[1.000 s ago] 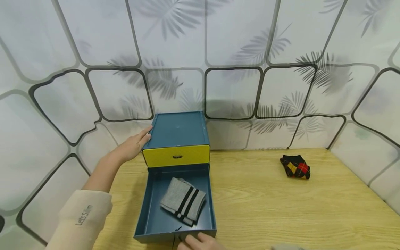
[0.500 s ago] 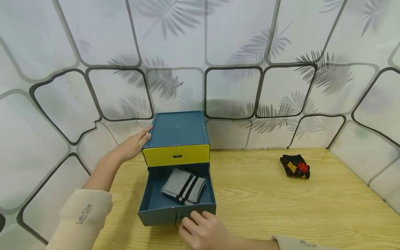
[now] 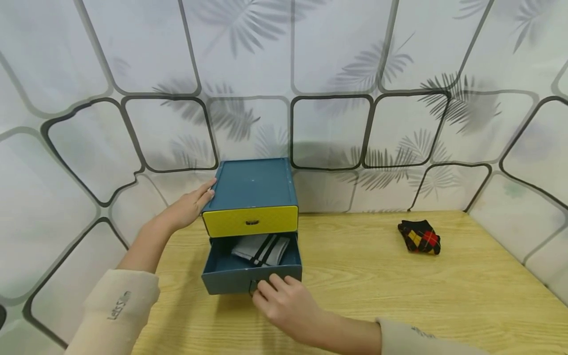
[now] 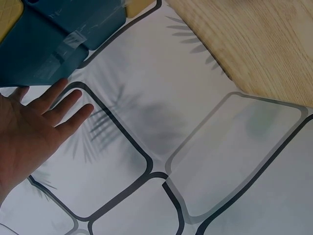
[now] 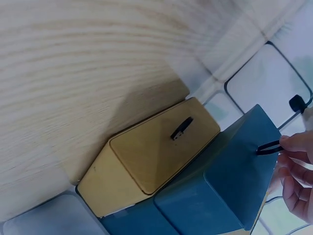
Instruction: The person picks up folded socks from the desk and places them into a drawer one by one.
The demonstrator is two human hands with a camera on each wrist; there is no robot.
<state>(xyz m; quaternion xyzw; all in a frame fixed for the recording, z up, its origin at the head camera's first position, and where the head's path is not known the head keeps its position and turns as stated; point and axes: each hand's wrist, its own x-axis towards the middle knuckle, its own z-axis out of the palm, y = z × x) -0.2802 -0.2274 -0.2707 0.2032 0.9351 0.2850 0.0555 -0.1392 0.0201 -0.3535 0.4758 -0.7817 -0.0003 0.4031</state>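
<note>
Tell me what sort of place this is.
Probably a set-up tabletop corner indoors: a yellowish wood-grain table, a pale leaf-patterned backdrop behind it, and a boxy blue drawer unit with a yellow upper front.

A white wall covering (image 3: 332,130) printed with rounded dark outlines and grey leaves is enclosing a yellowish wood-grain tabletop (image 3: 355,281) like a booth; the wider room isn't showing.
</note>
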